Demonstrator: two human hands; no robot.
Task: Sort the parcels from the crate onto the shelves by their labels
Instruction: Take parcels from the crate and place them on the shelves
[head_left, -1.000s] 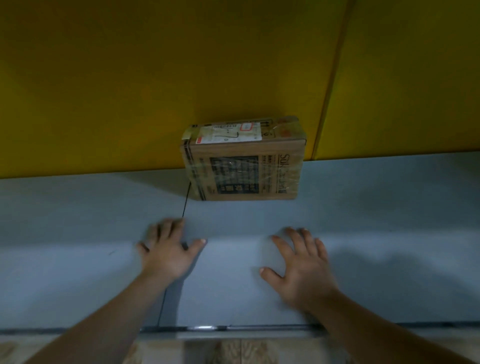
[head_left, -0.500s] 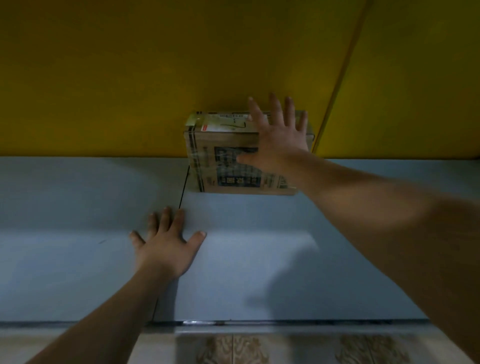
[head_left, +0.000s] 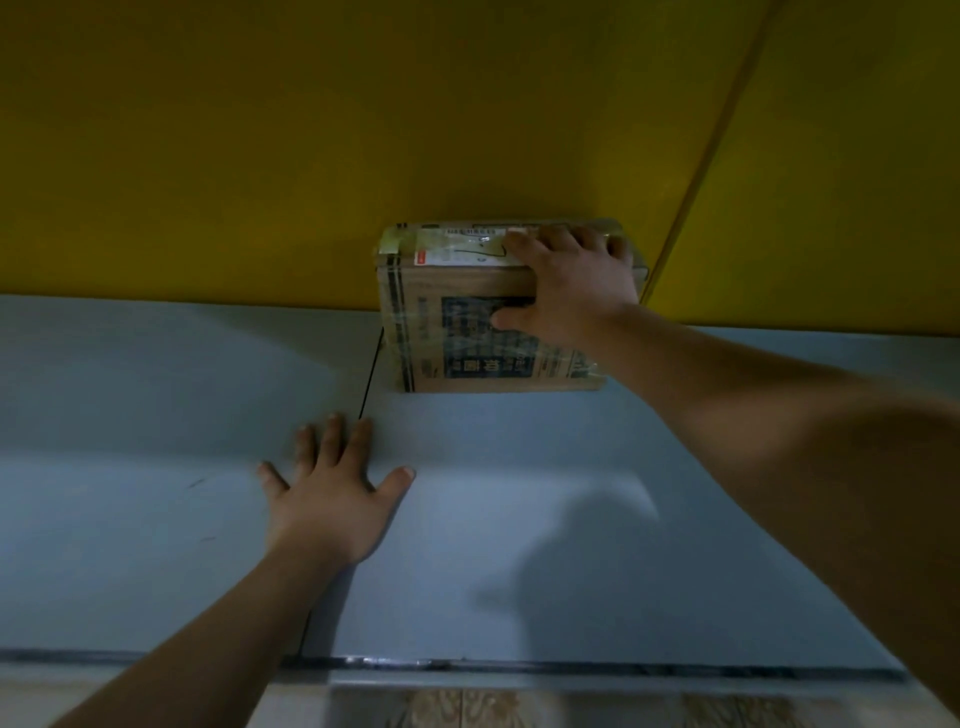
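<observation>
Print on the parcel (head_left: 462, 358) and its label (head_left: 457, 252) is unreadably blurred.

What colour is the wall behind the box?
Mustard yellow. The head view shows the wall best, right behind the brown parcel.
</observation>
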